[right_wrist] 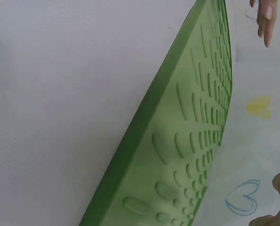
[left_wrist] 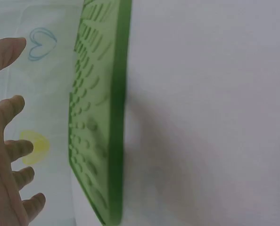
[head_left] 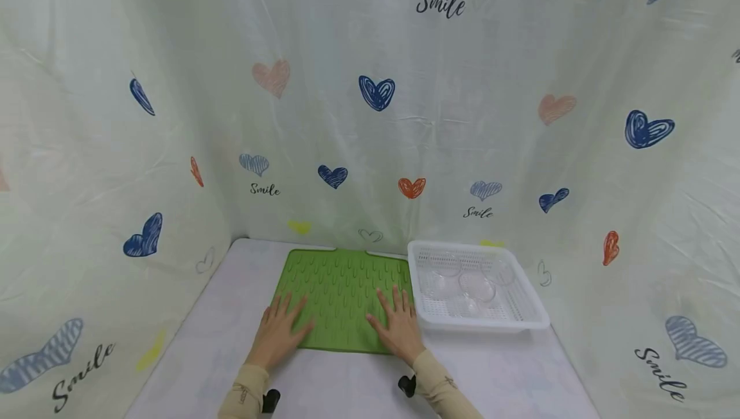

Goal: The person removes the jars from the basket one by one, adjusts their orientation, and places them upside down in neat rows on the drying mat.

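Observation:
A green mat [head_left: 343, 297] with rows of raised oval bumps lies flat on the white table. Over its left front part in the head view is my left hand [head_left: 279, 335], fingers spread and holding nothing. My right hand [head_left: 400, 329] is above the mat's right front side, its fingers likewise spread and straight. In the left wrist view the left fingers [left_wrist: 12, 110] stand apart from the green mat [left_wrist: 95, 113], raised off it. Part of the right hand [right_wrist: 279, 202] shows at the edge of the right wrist view, away from the mat.
A white perforated basket [head_left: 480, 326] stands right beside the mat, with several clear round glass-like pieces [head_left: 476, 287] in it. Behind and at both sides of the table [head_left: 341, 383] hangs a pale curtain [head_left: 324, 130] printed with hearts and "Smile".

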The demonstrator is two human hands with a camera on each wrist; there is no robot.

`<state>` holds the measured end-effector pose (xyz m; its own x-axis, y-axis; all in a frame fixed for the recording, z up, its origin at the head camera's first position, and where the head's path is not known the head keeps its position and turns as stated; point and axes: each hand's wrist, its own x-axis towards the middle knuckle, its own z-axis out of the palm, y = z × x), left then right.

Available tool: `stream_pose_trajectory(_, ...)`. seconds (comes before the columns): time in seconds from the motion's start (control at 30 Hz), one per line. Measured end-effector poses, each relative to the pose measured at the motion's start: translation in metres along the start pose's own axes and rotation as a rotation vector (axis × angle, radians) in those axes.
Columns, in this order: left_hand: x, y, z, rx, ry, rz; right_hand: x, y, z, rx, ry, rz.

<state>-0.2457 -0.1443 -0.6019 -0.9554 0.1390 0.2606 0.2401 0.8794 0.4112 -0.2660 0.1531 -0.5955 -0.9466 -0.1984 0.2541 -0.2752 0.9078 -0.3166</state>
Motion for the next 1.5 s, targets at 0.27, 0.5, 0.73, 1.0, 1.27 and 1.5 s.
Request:
stream_pose_trajectory(0.27, -0.027, -0.005, 0.006, 0.020, 0.016, 0.005, -0.015, 0.000, -0.001, 0.008, -0.008, -0.075)
stream_pose_trajectory(0.5, -0.046, -0.008, 0.012, 0.055, 0.008, 0.013, -0.032, -0.002, -0.001, -0.010, -0.032, -0.128)
stream_pose_trajectory(0.73, -0.054, -0.008, 0.018, 0.045, -0.071, -0.002, -0.056, -0.005, -0.004, -0.003, -0.085, -0.187)
stream_pose_trajectory(1.0, -0.056, -0.009, 0.017, 0.077, -0.117, -0.007, -0.074, -0.014, -0.018, -0.005, -0.084, -0.260)
stream_pose_trajectory(1.27, -0.057, -0.012, 0.018, 0.059, -0.120, -0.012, -0.091, -0.013, -0.047, 0.015, -0.011, -0.225)
stream_pose_trajectory(1.5, -0.054, -0.013, 0.019, 0.086, -0.114, 0.007, -0.093, 0.009, -0.077, 0.026, 0.127, -0.122)
